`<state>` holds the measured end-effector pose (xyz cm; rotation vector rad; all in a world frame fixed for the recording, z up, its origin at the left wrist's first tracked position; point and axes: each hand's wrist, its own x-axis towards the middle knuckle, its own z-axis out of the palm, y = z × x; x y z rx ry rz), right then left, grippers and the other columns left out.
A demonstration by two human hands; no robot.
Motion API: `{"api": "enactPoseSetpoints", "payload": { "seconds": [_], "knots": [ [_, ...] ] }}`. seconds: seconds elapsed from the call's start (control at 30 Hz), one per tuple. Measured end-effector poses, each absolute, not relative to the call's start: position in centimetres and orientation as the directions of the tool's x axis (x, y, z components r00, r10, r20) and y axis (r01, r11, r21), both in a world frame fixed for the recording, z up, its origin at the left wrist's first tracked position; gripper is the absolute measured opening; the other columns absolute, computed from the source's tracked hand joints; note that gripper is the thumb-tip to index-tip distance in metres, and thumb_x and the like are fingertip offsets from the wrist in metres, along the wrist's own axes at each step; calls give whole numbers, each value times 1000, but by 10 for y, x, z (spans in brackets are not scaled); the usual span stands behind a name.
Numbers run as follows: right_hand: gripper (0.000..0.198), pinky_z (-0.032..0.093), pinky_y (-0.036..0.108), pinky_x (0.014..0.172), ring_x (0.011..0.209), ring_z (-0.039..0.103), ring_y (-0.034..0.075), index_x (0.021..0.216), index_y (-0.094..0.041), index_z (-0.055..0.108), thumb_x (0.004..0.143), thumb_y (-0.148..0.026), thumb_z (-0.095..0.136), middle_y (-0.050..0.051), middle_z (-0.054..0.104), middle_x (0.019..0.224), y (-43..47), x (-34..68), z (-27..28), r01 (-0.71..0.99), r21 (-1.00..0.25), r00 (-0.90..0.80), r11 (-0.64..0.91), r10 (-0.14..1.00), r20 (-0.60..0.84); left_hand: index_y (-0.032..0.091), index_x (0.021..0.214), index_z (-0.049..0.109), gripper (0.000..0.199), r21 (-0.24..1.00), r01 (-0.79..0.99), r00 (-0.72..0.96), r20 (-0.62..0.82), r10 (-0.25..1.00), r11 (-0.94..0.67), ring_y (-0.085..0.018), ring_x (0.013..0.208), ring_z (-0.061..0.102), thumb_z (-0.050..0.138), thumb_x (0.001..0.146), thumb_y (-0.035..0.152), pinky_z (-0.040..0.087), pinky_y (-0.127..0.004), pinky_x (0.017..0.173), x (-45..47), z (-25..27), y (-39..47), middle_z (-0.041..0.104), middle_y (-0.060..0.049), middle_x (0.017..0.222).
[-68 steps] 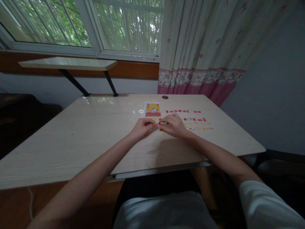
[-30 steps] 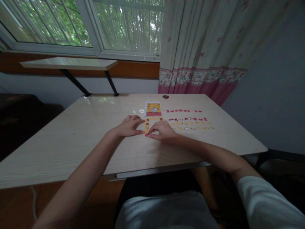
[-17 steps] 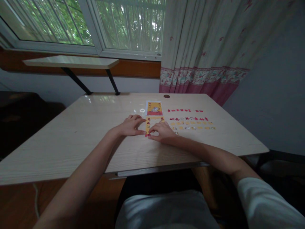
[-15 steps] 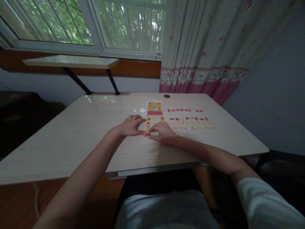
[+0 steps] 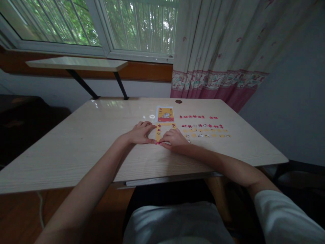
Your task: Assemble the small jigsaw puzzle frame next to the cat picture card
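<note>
A yellow jigsaw puzzle frame [image 5: 158,135], partly joined, lies on the desk between my hands, its middle bare. My left hand [image 5: 141,133] rests along its left side, fingers and thumb spread, the thumb tip at the lower left corner. At that same corner my right hand [image 5: 175,138] has thumb and finger pinched on a small red puzzle piece [image 5: 157,143], mostly hidden by the fingertips. The right hand also covers the lower right of the frame. Just beyond lies a picture card [image 5: 166,115] with a white animal on yellow and red.
Loose red puzzle pieces [image 5: 191,117] lie in rows to the right, with yellow puzzle pieces [image 5: 205,130] and white ones nearer me. A raised shelf [image 5: 76,63] stands at the back left of the desk [image 5: 96,152]. A round cable hole [image 5: 178,101] is near the back edge.
Both hands stay at the lower left corner of the frame. The right fingertips have shifted slightly over the red piece, covering more of it. The whole view has tilted a little.
</note>
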<state>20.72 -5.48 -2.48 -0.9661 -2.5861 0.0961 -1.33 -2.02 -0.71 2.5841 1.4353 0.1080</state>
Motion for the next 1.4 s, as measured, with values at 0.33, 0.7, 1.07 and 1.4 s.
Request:
{"api": "enactPoseSetpoints", "payload": {
  "seconds": [0.33,0.7,1.07,1.4],
  "knots": [
    [23,29,34,75,87,51,20,102,-24,69,89,-34,53,6,67,93,-59,214,-18,557,-1,-797,831,534,282,20,133,44,91,189,836,529,-31,848,-515,-37,118,37,54,61,75,30,-46,97,-12,-9,-20,44,-15,132],
    [24,31,35,81,94,51,21,103,-22,67,88,-33,52,6,66,98,-45,236,-10,587,-88,-761,805,585,279,18,133,45,88,213,808,563,-7,826,-549,-36,118,38,51,66,75,30,-45,97,-18,-13,-17,44,-16,133],
    [36,34,38,84,101,49,26,117,-19,60,88,-39,51,12,59,115,-35,269,2,717,-80,-680,692,720,137,22,138,38,88,98,835,544,8,839,-542,-38,116,39,43,70,78,33,-48,94,-12,-15,-21,42,-18,132],
    [32,34,35,84,101,51,25,110,-21,63,89,-40,48,8,64,109,-29,274,13,774,-111,-614,623,782,108,22,137,40,87,112,829,550,17,835,-549,-38,116,40,44,69,77,33,-48,94,-15,-17,-18,42,-17,133]
  ]
}}
